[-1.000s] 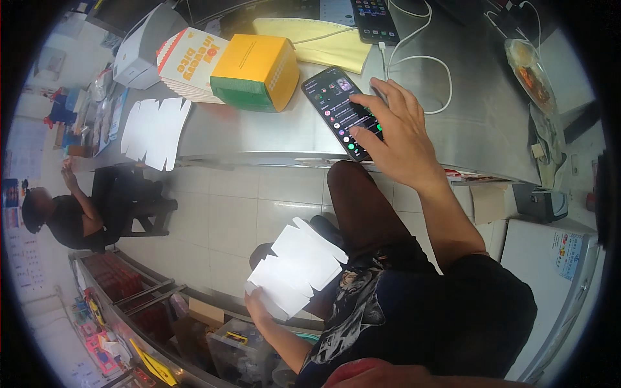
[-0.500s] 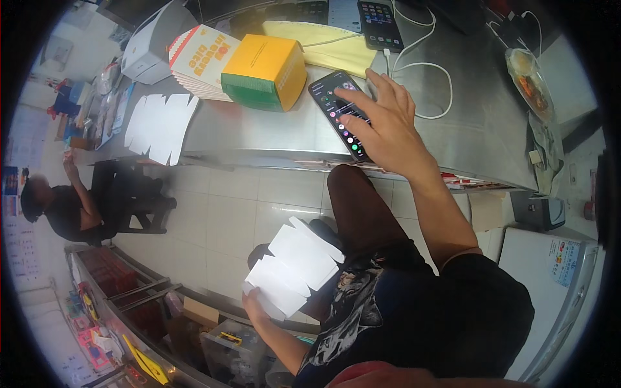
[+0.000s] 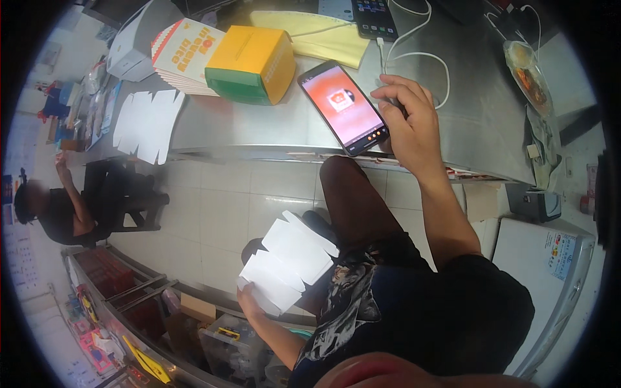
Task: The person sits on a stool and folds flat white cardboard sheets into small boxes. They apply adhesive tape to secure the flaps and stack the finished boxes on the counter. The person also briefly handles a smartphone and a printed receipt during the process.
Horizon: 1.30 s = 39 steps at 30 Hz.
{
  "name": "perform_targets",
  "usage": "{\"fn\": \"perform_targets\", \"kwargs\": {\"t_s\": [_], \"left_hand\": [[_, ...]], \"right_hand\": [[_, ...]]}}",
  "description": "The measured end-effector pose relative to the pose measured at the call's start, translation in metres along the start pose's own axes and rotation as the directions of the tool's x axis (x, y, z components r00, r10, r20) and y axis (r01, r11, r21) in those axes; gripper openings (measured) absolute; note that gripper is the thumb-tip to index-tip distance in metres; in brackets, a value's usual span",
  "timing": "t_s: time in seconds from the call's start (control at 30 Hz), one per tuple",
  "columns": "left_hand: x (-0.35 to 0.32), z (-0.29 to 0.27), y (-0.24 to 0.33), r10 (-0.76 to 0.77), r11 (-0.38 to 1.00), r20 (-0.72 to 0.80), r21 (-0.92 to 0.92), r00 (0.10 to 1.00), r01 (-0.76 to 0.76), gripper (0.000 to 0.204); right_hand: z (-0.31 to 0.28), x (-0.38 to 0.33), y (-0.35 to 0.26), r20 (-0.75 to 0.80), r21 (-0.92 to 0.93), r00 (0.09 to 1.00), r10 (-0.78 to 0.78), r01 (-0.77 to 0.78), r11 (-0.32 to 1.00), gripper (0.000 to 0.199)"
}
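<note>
My right hand (image 3: 409, 118) rests on the steel counter (image 3: 272, 126) beside a smartphone (image 3: 343, 107) whose screen glows red; the fingers are curled at the phone's right edge and touch it. My left hand (image 3: 249, 299) hangs low by my knee and grips a flat white die-cut cardboard blank (image 3: 288, 260). A yellow and green folded box (image 3: 252, 64) stands on the counter to the phone's left.
A stack of flat printed cartons (image 3: 184, 55) and more white blanks (image 3: 147, 123) lie left on the counter. A second phone (image 3: 374, 16) with a white cable (image 3: 414, 55), a yellow cloth (image 3: 314, 35) and a food dish (image 3: 527, 71) sit farther back. A seated person (image 3: 55, 210) is at left.
The phone screen has turned from a dark list to a red page. My right hand slid from on top of the phone to its right edge. The left hand keeps holding the blank.
</note>
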<state>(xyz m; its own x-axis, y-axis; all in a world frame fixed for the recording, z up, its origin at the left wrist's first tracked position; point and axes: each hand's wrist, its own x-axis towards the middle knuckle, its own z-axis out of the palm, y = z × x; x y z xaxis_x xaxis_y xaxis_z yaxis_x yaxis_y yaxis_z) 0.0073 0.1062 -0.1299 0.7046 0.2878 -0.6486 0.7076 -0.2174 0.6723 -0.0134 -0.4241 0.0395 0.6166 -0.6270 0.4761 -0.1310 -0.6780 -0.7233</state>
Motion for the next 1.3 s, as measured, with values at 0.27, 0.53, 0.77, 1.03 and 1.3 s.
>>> {"fn": "perform_targets", "kwargs": {"t_s": [0.27,0.53,0.77,1.03,1.3], "left_hand": [[0.006,-0.004,-0.007,0.026,0.998,0.025,-0.052,0.999,-0.025,0.057],[0.004,-0.002,-0.006,0.03,0.998,0.004,-0.047,1.0,-0.03,0.056],[0.008,-0.006,-0.012,0.031,0.997,0.027,-0.078,0.999,-0.029,0.056],[0.002,-0.003,-0.007,0.009,0.996,0.027,-0.089,1.0,-0.006,0.057],[0.006,-0.002,-0.007,0.023,0.997,0.035,-0.074,0.999,-0.02,0.059]], "right_hand": [[0.004,-0.001,-0.004,-0.031,-0.048,0.999,-0.039,0.038,0.998,0.021],[0.008,-0.003,0.004,0.006,-0.143,0.997,-0.074,0.074,0.987,0.027],[0.009,-0.003,0.001,0.011,-0.148,0.997,-0.071,0.071,0.986,0.028],[0.01,-0.002,-0.002,0.011,-0.125,0.999,-0.048,0.049,0.991,0.027],[0.009,-0.003,0.0,0.009,-0.151,0.999,-0.052,0.053,0.987,0.028]]}}
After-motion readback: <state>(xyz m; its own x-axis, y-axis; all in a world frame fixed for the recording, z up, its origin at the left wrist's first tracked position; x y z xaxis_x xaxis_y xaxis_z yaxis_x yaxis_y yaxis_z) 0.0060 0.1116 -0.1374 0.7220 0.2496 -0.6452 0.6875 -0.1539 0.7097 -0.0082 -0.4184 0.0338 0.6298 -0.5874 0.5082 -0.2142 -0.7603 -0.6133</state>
